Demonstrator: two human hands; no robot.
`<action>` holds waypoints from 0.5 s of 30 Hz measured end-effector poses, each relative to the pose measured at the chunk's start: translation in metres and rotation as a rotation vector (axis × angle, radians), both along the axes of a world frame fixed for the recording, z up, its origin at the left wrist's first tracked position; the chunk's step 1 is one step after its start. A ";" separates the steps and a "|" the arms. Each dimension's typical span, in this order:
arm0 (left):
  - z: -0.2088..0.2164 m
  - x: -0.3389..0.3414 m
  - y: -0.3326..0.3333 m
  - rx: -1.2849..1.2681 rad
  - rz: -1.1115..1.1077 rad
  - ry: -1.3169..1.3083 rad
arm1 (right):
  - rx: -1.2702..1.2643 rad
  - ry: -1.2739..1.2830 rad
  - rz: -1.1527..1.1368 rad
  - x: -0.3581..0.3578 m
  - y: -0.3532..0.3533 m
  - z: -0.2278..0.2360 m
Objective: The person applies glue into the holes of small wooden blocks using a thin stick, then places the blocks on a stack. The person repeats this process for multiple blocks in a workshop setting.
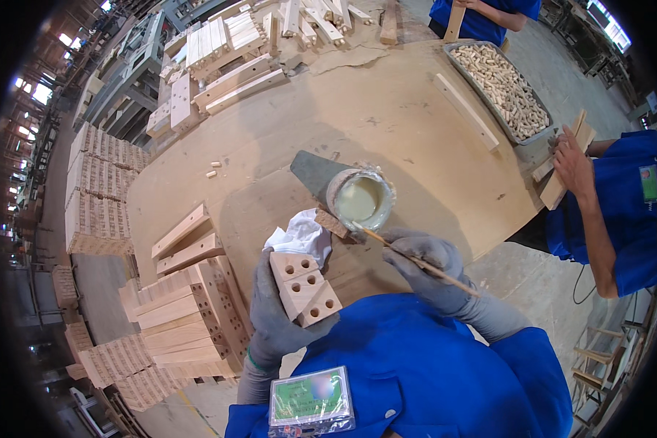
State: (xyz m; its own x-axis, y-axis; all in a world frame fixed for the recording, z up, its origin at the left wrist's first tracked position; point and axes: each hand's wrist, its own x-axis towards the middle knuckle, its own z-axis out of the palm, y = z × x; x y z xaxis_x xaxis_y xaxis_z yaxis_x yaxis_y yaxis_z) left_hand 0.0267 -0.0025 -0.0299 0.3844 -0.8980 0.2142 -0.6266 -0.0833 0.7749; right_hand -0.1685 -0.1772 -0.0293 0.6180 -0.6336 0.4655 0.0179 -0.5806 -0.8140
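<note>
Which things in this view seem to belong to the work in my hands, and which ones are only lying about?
Seemingly in use:
drilled wood, held in the left hand
thin stick, held in the right hand
pot of pale liquid, by the stick's tip

Apparently just lying about:
white cloth, beside the pot
loose dowels, on the table
single wooden bar, farther off

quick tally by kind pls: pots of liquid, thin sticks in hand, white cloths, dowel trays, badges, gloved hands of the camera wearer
Pot of pale liquid: 1
Thin stick in hand: 1
White cloth: 1
Dowel tray: 1
Badges in view: 2
Wearer's gloved hands, left hand and right hand: 2
Total: 8
</note>
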 end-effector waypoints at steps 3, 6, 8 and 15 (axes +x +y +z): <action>0.001 0.000 -0.003 0.061 -0.035 0.017 | 0.125 -0.121 0.058 -0.002 -0.015 0.019; 0.007 -0.001 -0.009 0.121 -0.072 0.008 | 0.801 -0.199 -0.021 0.006 -0.022 0.063; 0.011 -0.003 -0.010 0.113 -0.102 0.009 | 0.859 -0.093 0.104 0.013 -0.033 0.090; 0.020 -0.010 -0.014 0.123 -0.139 -0.019 | 0.893 0.114 0.305 0.030 -0.035 0.107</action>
